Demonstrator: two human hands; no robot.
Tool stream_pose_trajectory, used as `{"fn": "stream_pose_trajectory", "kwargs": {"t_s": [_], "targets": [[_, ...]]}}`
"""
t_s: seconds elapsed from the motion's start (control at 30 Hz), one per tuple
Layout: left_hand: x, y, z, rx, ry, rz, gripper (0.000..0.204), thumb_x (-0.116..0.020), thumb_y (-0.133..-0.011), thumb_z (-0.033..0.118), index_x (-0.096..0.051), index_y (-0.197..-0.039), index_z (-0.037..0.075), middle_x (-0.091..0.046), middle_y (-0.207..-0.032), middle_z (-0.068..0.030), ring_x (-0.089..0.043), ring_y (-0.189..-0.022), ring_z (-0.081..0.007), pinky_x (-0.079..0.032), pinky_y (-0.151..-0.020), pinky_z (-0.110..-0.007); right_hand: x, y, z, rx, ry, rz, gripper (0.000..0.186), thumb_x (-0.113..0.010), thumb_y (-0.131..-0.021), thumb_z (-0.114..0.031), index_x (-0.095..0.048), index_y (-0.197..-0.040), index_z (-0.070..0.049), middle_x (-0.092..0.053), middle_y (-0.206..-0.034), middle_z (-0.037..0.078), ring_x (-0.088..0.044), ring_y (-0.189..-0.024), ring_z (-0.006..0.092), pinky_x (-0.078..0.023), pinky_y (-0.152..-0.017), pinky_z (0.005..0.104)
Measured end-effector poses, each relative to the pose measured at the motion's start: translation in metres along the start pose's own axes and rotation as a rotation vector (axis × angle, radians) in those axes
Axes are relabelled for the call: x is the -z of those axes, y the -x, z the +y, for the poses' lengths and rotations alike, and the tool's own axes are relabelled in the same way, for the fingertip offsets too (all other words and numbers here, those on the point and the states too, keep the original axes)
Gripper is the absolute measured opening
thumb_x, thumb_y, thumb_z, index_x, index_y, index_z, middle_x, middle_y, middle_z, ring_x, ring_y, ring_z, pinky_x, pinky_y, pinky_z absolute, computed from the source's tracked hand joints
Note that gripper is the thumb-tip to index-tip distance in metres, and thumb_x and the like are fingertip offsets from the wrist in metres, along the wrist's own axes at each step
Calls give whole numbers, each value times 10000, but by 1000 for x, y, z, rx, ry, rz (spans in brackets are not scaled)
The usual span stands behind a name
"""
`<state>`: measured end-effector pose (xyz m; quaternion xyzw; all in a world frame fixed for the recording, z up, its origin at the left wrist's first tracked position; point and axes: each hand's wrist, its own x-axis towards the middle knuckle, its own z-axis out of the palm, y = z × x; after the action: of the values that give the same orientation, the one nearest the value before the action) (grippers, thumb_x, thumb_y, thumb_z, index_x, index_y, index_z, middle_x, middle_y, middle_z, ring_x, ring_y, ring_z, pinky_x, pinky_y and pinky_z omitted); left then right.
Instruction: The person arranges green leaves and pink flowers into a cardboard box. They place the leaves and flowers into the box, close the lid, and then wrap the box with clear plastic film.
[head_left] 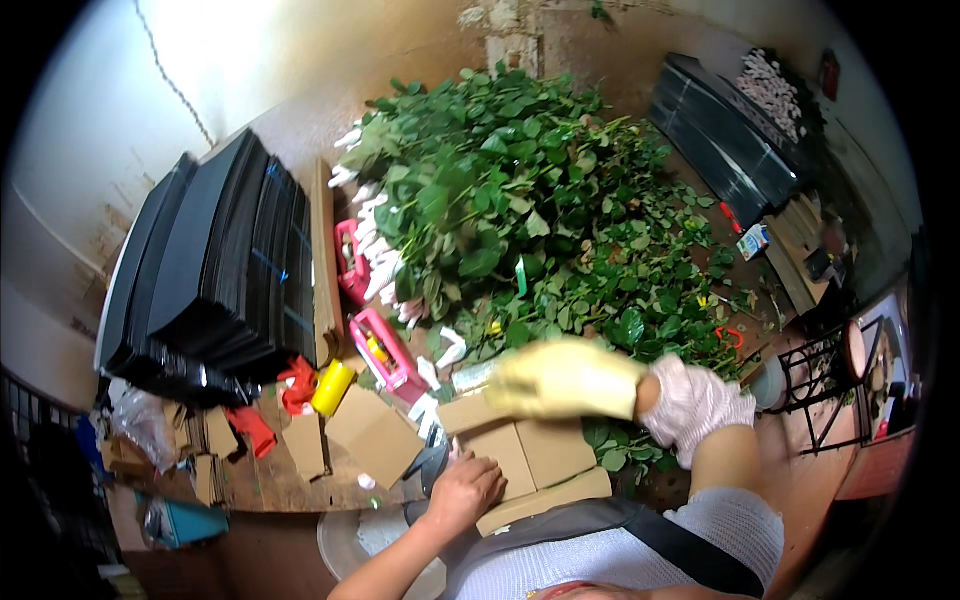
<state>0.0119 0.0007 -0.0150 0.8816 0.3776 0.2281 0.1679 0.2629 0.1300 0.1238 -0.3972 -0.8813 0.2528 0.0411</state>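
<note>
My left hand (468, 490), bare, lies at the left edge of a creased brown cardboard sheet (555, 452), its fingers bent over that edge. A dark grey strip or tool (430, 466) sits just beside it; whether the hand touches it is unclear. My right hand (565, 380), in a pale yellow glove with a pink-striped cuff, is above the sheet's far edge. Motion smears its fingers, so any grip is hidden. Beyond it spreads a large heap of leafy green stems (500, 190), with white-wrapped bundles (383, 268) along its left side.
Stacks of black sheets (215, 240) stand at the left. Near them are a pink plastic holder (388, 355), a yellow roll (332, 388) and cardboard pieces (375, 437). Dark boxes (725, 135) rise at the far right, a black metal rack (825, 385) nearer. Below the table edge is a teal bin (190, 520).
</note>
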Motion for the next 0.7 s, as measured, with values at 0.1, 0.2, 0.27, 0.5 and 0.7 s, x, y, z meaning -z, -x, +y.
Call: {"fn": "stream_pose_trajectory", "kwargs": {"t_s": [0.1, 0.2, 0.27, 0.5, 0.7], "targets": [[2, -4, 5, 18, -18, 2, 118, -817, -828, 142, -770, -924, 92, -756, -991, -51, -736, -939, -246, -584, -978, -441, 38, -87, 81, 49, 177, 744, 339, -644, -982, -205, -653, -1310, -118, -710, -1274, 115, -715, -1061, 348, -607, -898, 446], [1, -5, 5, 2, -7, -16, 173, -828, -821, 141, -783, -963, 53, -759, -980, -88, -740, -929, -252, -586, -989, -473, 86, -140, 149, -404, 606, 559, 657, -671, -925, -156, -418, -1531, -127, -558, -1494, 127, -557, -1333, 260, -477, -1071, 389], [-2, -9, 4, -15, -4, -15, 185, -831, -821, 146, -785, -976, 55, -761, -1008, -84, -742, -946, -245, -583, -992, -477, 90, -160, 208, -746, 763, 394, 805, -673, -935, -173, -292, -1642, -128, -544, -1544, 124, -529, -1416, 228, -413, -1118, 375], [-6, 2, 5, 51, -8, 64, 156, -816, -799, 123, -766, -942, 83, -758, -978, -54, -742, -936, -236, -585, -965, -486, 4, -127, 201, -472, 923, 313, 117, -697, -864, -205, -717, -968, -154, -753, -830, 7, -746, -788, 191, -531, -629, 388], [0, -5, 12, 64, -1, 21, 156, -807, -843, 132, -782, -979, 61, -754, -1019, -79, -734, -947, -258, -569, -1006, -482, -61, 0, 189, -396, 555, 9, 648, -755, -873, -371, -586, -1357, 25, -759, -1015, 136, -745, -911, 319, -583, -776, 463]]}}
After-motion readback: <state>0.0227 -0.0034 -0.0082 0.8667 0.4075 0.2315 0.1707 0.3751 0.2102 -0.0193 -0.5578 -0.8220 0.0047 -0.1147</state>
